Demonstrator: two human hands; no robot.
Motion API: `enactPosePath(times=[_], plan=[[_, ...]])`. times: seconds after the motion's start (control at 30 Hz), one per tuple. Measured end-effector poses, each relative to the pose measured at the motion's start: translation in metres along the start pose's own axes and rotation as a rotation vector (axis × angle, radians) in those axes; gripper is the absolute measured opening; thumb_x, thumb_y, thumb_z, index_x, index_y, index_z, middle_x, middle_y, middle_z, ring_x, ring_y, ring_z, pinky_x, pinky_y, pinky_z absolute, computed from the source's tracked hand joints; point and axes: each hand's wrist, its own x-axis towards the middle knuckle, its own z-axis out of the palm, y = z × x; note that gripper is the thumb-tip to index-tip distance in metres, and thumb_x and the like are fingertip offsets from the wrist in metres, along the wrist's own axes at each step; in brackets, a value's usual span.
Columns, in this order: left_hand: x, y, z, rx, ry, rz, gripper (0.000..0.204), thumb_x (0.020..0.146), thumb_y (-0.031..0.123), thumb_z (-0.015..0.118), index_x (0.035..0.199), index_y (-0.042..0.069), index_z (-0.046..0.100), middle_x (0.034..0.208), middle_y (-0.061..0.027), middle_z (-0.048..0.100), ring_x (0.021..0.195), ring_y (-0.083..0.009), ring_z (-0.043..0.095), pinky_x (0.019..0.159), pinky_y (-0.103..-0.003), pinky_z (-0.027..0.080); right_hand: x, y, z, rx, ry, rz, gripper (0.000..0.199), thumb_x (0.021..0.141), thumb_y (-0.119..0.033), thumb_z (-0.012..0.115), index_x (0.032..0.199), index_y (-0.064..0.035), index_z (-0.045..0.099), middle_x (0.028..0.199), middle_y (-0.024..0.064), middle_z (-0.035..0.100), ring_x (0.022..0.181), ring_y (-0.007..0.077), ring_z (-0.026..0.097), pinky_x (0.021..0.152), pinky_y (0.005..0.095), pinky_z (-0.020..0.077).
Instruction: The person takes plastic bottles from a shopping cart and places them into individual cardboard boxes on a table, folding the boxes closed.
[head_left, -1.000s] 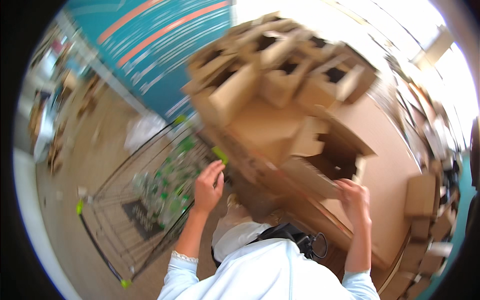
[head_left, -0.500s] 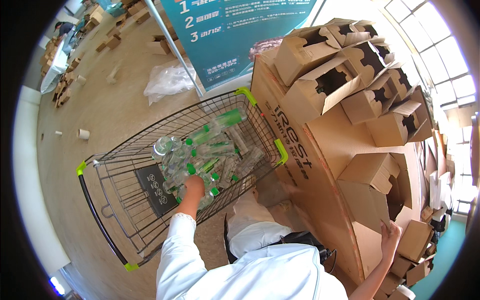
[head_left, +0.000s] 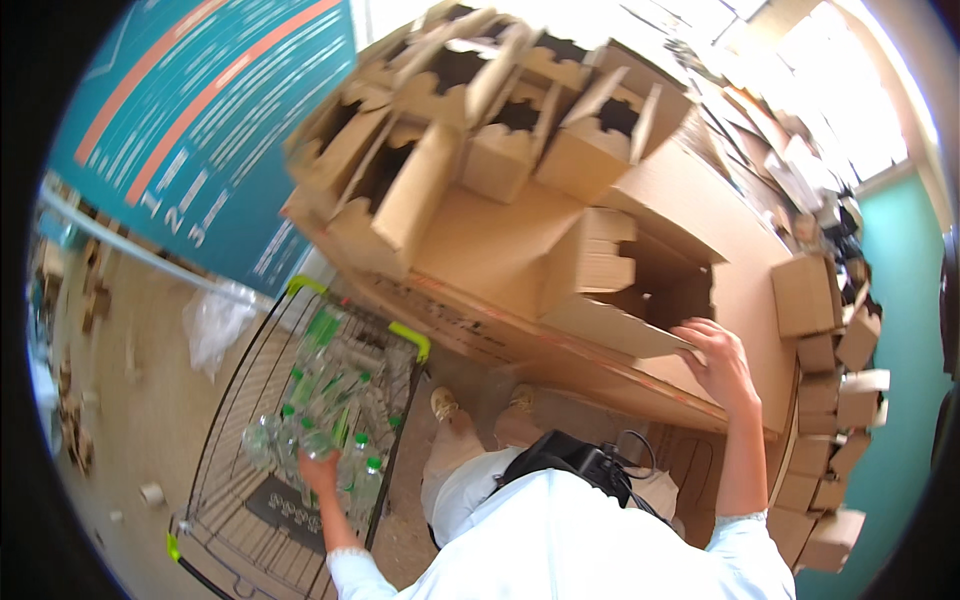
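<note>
Pinching the box [head_left: 618,323], your right hand [head_left: 722,364] sits right of the bottles [head_left: 335,392] at your left hand [head_left: 319,472], whose hold's unclear.

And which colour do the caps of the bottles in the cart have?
The visible bottle caps are green, seen best in the head view.

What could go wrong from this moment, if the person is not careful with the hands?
The open box sits near the front edge of the large carton, with the right hand at its near flap: a hard pull might bend the flap or tip the box.

The left hand is among loosely heaped bottles in the cart; moving one could make others slide. Its grip is unclear, so a bottle might slip.
</note>
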Motion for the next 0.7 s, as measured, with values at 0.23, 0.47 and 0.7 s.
enactPosePath(times=[0.23, 0.47, 0.7], plan=[[0.008, 0.235, -0.118, -0.512, 0.345, 0.348, 0.053, 0.080, 0.021, 0.076, 0.122, -0.003, 0.055, 0.108, -0.0128, 0.066, 0.095, -0.0208, 0.064, 0.082, -0.035, 0.051, -0.021, 0.039, -0.005, -0.133, 0.040, -0.155, 0.031, 0.075, -0.012, 0.073, 0.106, -0.0088, 0.068, 0.110, 0.0081, 0.066, 0.115, 0.0268, 0.057, 0.110, 0.0471, 0.0363], [-0.069, 0.538, -0.100, -1.094, -0.049, 1.152, 0.089, 0.077, 0.059, 0.067, 0.137, -0.001, 0.040, 0.130, -0.0214, 0.050, 0.121, -0.0350, 0.052, 0.103, -0.051, 0.043, -0.023, 0.061, 0.014, -0.105, 0.093, -0.295, 0.027, 0.079, -0.006, 0.066, 0.105, -0.0105, 0.072, 0.095, 0.0077, 0.069, 0.102, 0.0205, 0.063, 0.117, 0.0471, 0.0270], [-0.160, 0.719, 0.024, 0.406, -0.646, 1.349, 0.063, 0.059, 0.035, 0.084, 0.102, -0.004, 0.059, 0.087, -0.0235, 0.068, 0.083, -0.0351, 0.069, 0.076, -0.038, 0.056, -0.025, 0.076, 0.024, 0.029, 0.227, -0.400, 0.008, 0.077, -0.011, 0.063, 0.071, -0.0065, 0.066, 0.066, 0.0036, 0.060, 0.079, 0.0184, 0.061, 0.110, 0.0419, 0.0341]])
